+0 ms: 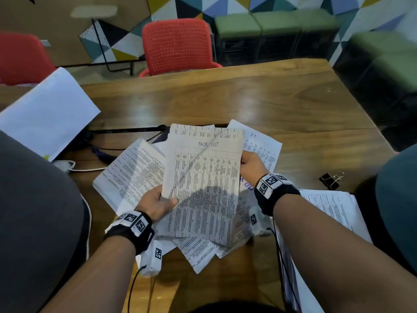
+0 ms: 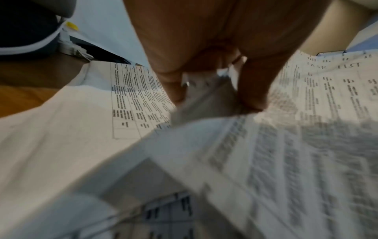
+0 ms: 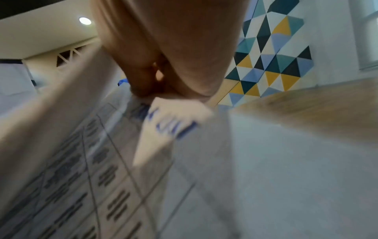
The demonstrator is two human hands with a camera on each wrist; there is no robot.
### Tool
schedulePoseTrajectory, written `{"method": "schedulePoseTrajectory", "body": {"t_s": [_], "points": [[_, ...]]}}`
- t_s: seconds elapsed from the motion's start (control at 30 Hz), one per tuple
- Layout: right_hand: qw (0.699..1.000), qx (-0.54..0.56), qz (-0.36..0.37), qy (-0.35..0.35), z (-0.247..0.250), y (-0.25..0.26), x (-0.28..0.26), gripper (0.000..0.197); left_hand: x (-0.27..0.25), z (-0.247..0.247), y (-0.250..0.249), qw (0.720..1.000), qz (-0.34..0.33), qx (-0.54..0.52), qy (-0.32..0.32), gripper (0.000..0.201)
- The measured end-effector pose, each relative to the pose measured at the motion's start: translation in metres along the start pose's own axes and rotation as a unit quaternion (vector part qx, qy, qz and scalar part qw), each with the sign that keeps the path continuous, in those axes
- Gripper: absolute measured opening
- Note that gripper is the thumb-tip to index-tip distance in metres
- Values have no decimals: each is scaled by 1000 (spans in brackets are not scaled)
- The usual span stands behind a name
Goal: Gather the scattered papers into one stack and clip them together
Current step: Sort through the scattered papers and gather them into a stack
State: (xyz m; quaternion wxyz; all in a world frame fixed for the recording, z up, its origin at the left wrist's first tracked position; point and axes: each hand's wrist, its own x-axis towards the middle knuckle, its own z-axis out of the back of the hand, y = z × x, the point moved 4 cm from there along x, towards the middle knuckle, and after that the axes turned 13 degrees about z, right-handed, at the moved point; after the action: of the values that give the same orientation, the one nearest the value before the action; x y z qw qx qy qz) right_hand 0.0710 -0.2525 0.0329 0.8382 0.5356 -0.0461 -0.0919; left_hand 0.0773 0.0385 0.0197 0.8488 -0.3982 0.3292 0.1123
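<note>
We take the papers [image 1: 203,184] as our landmark, a loose handful raised over the wooden table [image 1: 248,98]. Our left hand [image 1: 155,204] pinches their near left edge, thumb on top and fingers beneath. Our right hand [image 1: 250,164] grips their right edge, fingers curled behind; we cannot tell how they lie. More sheets [image 1: 130,172] fan out under the papers. Right of them lies a black binder clip [image 1: 330,180]. Beyond them stands a red chair [image 1: 178,46].

Wooden table [image 1: 259,98], papers [image 1: 133,170], binder clip [image 1: 330,180]
</note>
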Motion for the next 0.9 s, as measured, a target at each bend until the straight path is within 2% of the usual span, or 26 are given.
{"method": "schedulePoseTrajectory", "body": {"t_s": [0.07, 0.13, 0.2, 0.27, 0.33, 0.43, 0.53, 0.63, 0.73, 0.83, 0.9], "points": [[999, -36, 13, -36, 7, 6, 1, 15, 6, 7, -4, 996, -13, 27, -81, 34], [993, -53, -3, -103, 18, -1, -2, 22, 11, 16, -10, 988, -32, 34, -150, 48], [982, -58, -52, -172, 29, -19, -8, 27, 16, 24, -11, 984, -27, -9, -177, 51], [970, -70, -126, -197, 36, -41, -16, 34, 22, 26, -14, 981, -18, -40, -188, 44], [959, -103, -197, -177, 39, -57, -23, 41, 25, 22, -20, 980, -10, -52, -193, 39], [948, -149, -243, -144, 37, -70, -24, 49, 38, 9, -27, 982, 18, -69, -177, 40], [951, -164, -238, -109, 32, -71, -17, 54, 50, -10, -30, 988, 61, -26, -142, 34], [959, -155, -228, -65, 31, -74, -9, 62, 59, -24, -31, 990, 46, 34, -127, 27], [949, -210, -235, -24, 30, -79, -6, 61, 73, -26, -29, 978, 15, 149, -143, 45], [950, -229, -211, 5, 29, -79, 0, 61, 78, -27, -27, 981, 29, 161, -108, 49], [959, -207, -194, 15, 26, -77, 4, 51, 76, -31, -27, 982, 38, 162, -83, 49]]}}
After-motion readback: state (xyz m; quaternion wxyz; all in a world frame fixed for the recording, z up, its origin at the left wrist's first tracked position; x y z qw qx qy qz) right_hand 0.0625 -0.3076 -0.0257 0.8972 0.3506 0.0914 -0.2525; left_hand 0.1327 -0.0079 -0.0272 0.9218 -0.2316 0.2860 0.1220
